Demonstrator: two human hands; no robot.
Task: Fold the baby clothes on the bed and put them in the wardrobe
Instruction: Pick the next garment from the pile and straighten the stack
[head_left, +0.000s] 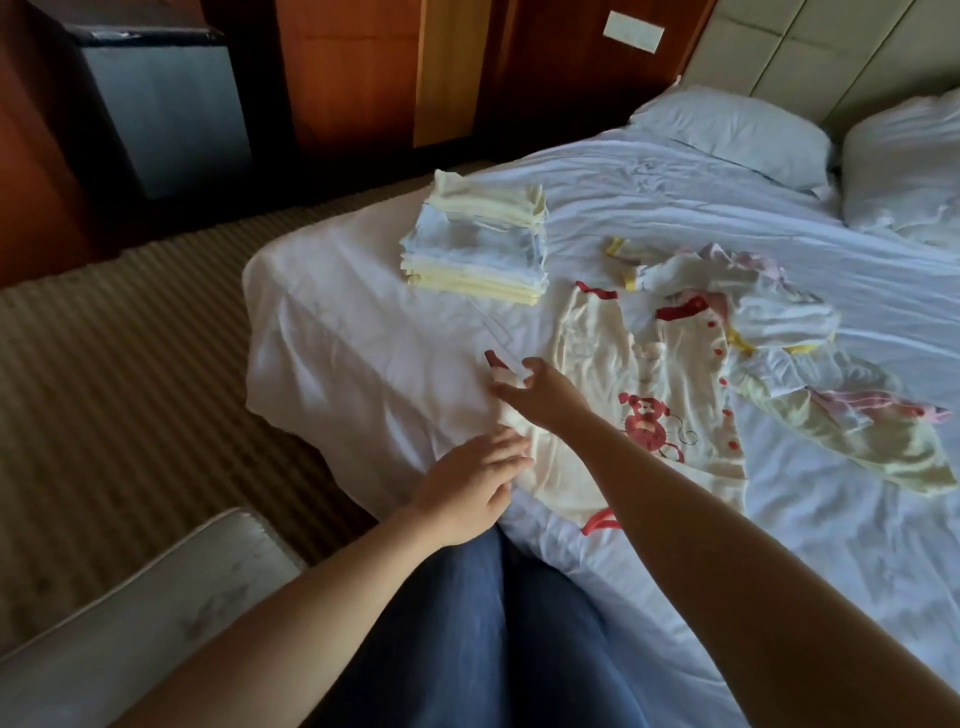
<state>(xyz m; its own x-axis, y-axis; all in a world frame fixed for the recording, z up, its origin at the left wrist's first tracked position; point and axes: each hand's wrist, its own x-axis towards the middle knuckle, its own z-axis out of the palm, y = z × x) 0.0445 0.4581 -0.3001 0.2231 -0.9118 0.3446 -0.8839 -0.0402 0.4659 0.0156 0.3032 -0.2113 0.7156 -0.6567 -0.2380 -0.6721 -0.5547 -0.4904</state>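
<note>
- From the head camera, the bed (363, 332) fills the right side of the room, its white sheet creased, with a person standing at the near corner in blue trousers (467, 623).
- A cream baby romper (670, 374) with red trim, red buttons and a red cartoon animal printed on the front lies spread flat on the sheet, straight in front of the person.
- The right hand (545, 395) reaches out over the romper's left sleeve, fingers curled and partly open; the fingertips seem to pinch the sleeve's red-edged cuff (496, 364), though the grip itself is blurred.
- The left hand (472, 480) lies low at the romper's near left edge, fingers straight and together, palm down, touching the cloth and holding nothing.
- A neat stack of folded clothes (478, 244), pale yellow and pale blue layers, sits on the bed beyond the hands, near the far left edge of the mattress.
- To the right of the romper is a loose heap of unfolded baby clothes (753, 296), white with yellow and pink trim, some pieces overlapping the romper's upper right side.
- Two white pillows (737, 130) rest at the head of the bed against a padded headboard (810, 47).
- Dark wooden panels (353, 73) stand across the striped carpet (130, 338); I cannot tell if they belong to the wardrobe.
</note>
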